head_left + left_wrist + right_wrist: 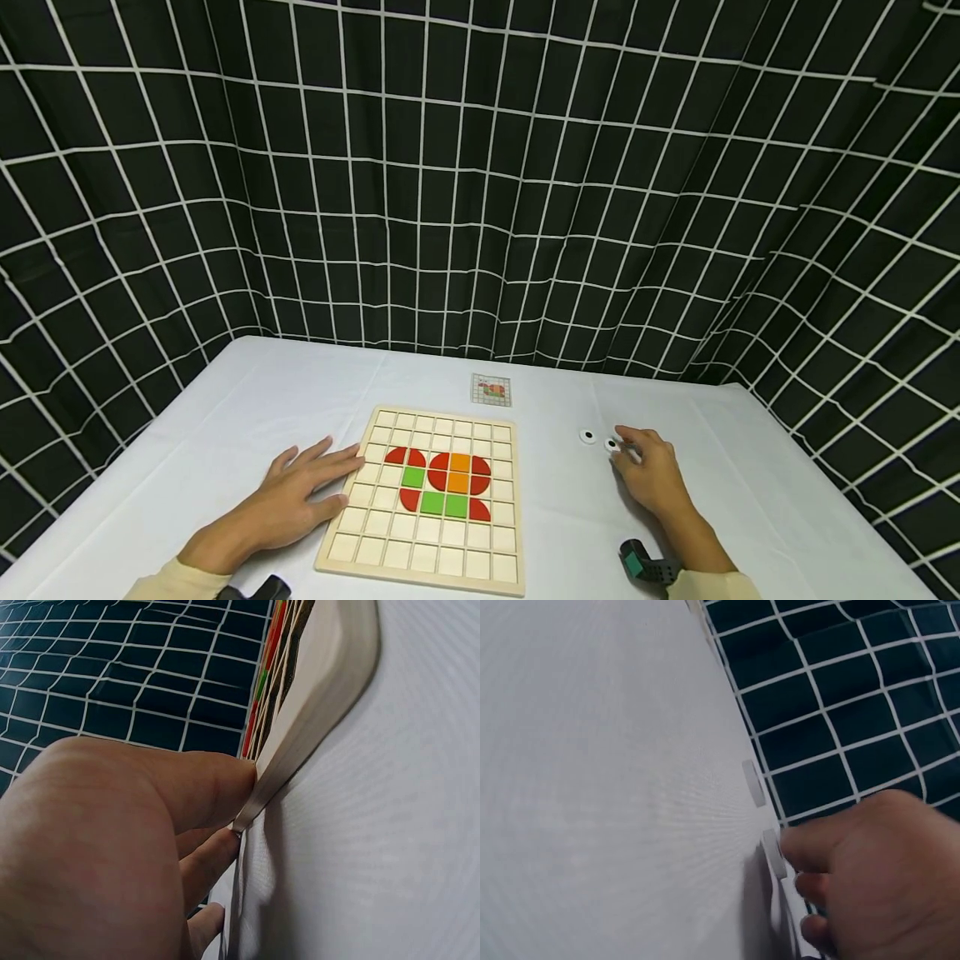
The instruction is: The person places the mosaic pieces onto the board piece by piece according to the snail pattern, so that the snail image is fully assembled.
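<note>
A light wooden grid board (420, 560) lies on the white table with red, green and orange tiles (457, 482) set in its middle cells. My left hand (296, 492) rests against the board's left edge, its fingers spread and fairly straight. In the left wrist view, the thumb and fingertips (225, 776) touch the board's side. To the right, my right hand (652, 471) has thumb and index finger at the edges of a white disc with a black dot (611, 445), in a pinch. A second such disc (588, 436) lies just left of it.
Behind the board lies a small picture card (491, 390) showing a coloured grid pattern. A black curtain with white grid lines (465, 183) surrounds the table's far side and flanks. White cloth (570, 533) covers the tabletop between board and right arm.
</note>
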{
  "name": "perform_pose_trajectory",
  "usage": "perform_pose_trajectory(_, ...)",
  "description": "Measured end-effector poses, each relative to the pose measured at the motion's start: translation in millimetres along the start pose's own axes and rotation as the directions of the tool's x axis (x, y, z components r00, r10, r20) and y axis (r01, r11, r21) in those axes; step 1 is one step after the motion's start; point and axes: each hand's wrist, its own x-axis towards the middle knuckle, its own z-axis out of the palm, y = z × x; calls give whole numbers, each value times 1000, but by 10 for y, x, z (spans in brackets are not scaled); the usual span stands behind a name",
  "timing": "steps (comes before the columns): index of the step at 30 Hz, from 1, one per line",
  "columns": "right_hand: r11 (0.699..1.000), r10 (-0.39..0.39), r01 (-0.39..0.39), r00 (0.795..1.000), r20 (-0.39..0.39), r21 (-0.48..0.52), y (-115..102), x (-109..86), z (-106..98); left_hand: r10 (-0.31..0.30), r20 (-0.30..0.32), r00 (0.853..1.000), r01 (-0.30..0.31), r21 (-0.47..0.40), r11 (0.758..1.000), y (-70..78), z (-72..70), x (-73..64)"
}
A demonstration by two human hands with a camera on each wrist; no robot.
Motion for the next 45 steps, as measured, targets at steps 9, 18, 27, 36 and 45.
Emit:
perform_pose_trajectory(9, 996, 72, -68, 994, 77, -60, 0, 16, 47, 8, -11, 1000, -8, -3, 1000, -4, -8, 15)
perform_pose_trajectory(18, 997, 59, -55, 996, 60, -59, 20, 49, 81, 7, -11, 1000, -7, 2, 1000, -13, -15, 22)
perform_pose_trajectory(27, 995, 79, -81, 996, -46, -54, 12, 54, 124, -8, -5, 1000, 8, 11, 1000, -34, -35, 16)
perform_pose_trajectory(36, 998, -65, 64, 981, -180, -11, -76, 22, 85, 3, -16, 1000, -2, 1, 1000, -35, -21, 25)
perform_pose_trajectory(45, 945, -304, 326, 902, -305, 21, -344, 1, 17, -24, 7, 1000, 24, -17, 1000, 3, 12, 5)
